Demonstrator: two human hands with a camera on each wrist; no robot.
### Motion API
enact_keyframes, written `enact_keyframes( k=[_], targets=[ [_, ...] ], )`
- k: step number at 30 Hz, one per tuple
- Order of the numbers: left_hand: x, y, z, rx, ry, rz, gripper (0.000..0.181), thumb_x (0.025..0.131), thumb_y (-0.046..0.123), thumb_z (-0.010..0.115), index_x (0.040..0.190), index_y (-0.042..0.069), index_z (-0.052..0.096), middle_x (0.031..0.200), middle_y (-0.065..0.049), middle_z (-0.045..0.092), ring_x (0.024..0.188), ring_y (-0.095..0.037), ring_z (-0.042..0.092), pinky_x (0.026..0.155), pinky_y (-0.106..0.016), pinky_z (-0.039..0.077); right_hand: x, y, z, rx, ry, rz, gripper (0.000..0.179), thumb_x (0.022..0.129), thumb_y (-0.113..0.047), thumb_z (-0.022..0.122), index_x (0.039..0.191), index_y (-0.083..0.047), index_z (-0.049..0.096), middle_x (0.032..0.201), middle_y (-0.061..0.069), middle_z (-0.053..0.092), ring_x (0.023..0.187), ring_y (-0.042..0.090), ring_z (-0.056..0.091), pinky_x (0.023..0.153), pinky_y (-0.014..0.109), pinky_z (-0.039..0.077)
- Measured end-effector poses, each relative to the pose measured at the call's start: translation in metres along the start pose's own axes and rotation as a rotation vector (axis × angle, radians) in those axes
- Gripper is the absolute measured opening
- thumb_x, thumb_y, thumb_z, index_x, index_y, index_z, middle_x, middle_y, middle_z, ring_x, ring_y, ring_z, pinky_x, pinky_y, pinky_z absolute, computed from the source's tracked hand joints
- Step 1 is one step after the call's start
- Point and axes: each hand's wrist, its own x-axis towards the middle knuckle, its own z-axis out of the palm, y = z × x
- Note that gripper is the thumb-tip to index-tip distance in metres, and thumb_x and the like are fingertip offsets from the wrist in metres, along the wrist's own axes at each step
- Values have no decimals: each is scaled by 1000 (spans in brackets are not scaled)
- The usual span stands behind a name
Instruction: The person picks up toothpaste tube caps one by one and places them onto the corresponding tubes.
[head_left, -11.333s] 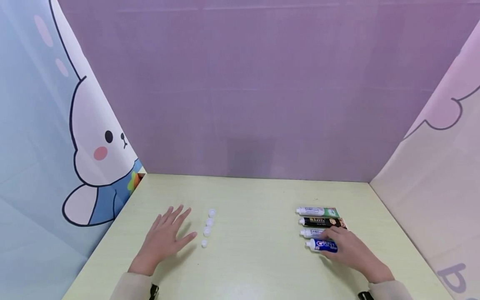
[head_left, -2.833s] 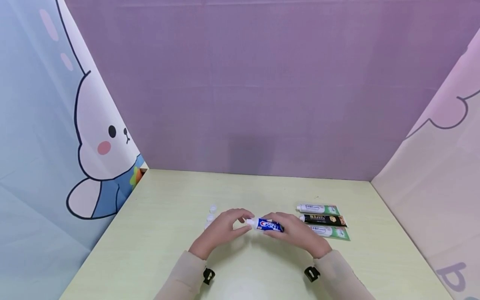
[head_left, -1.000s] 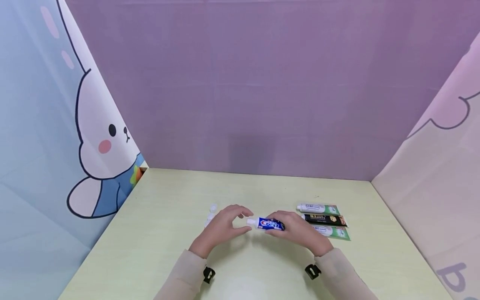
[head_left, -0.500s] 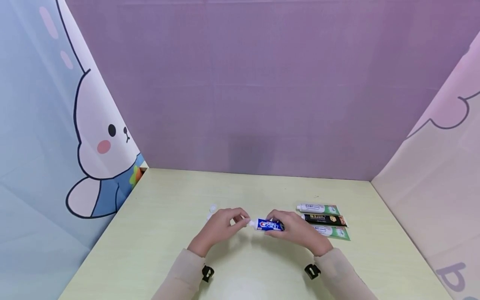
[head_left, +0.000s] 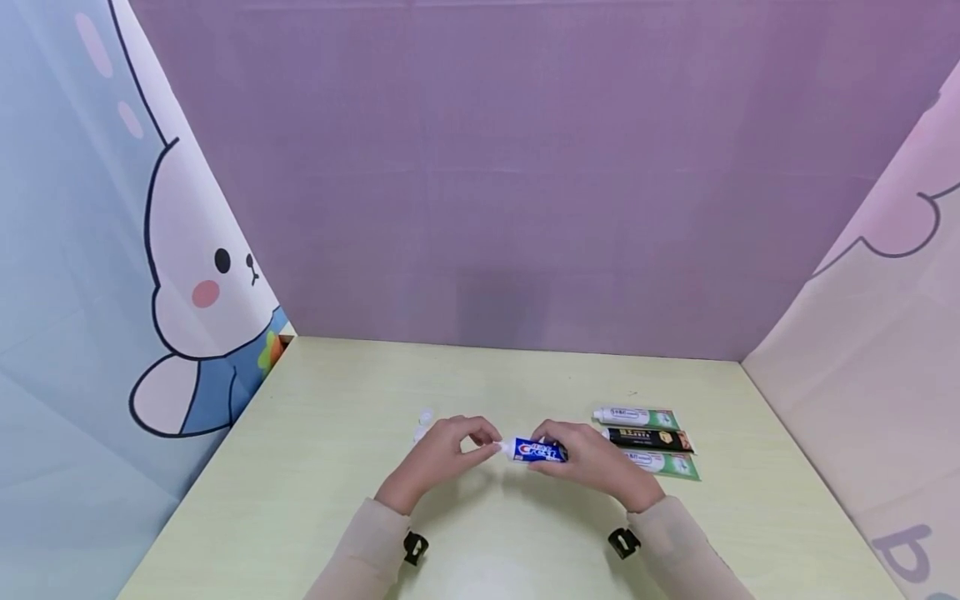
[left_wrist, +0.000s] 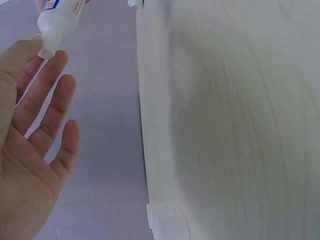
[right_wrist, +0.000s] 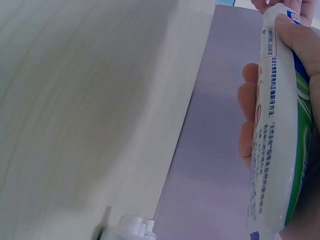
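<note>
Observed a blue-and-white Crest toothpaste tube [head_left: 537, 450], held off the pale wood-grain table [head_left: 337, 383], between both hands, tip pointing left. Noted the right hand [head_left: 588, 458] wrapped round the tube body, thumb to one side and fingers to the other. Read on the reverse, in the right wrist view, lines of dark Chinese print alongside a green band. Noted the left hand [head_left: 438, 458] narrowed to a pinch of thumb and forefinger at the white tip [left_wrist: 49, 45], with remaining fingers spread apart and slightly bent. Cannot tell cap from bare nozzle at this tip.

Recorded on the table to the right, side by side with tips to the left: white-and-green toothpaste tube [head_left: 636, 417] at the back, black toothpaste tube [head_left: 651, 440] in the middle, second white-and-green tube [head_left: 666, 464] in front, partly hidden by the right hand. Recorded small white caps [head_left: 426, 415] on the table, just beyond the left hand and partly covered by it; count not determinable.

Noted light sleeves [head_left: 367, 537] on both arms, with a black fitting [head_left: 415, 547] at each wrist. Noted behind the table a purple cloth backdrop [head_left: 495, 183]; to the left, a blue panel with printed cartoon rabbit [head_left: 191, 308].
</note>
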Motion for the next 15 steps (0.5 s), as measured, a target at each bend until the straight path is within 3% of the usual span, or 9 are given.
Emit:
enact_keyframes(
  k=[6,15],
  targets=[
    [0,-2,1,-14,23,53,11,92,29,76,102,27,71,100,18,67,94,-19,64,86,-46,54,0,-2,-2,-6,0,6,33,91,-48,72,111,-23,64,95,-13,67,74,2,59,64,23,53],
    [2,0,1,-19,43,119,17,87,19,81,102,21,72,99,13,68,92,-14,63,85,-43,55,-1,-1,-1,-4,-3,13,34,90,-48,72,111,-23,64,95,-12,67,74,2,59,64,22,53]
  ],
)
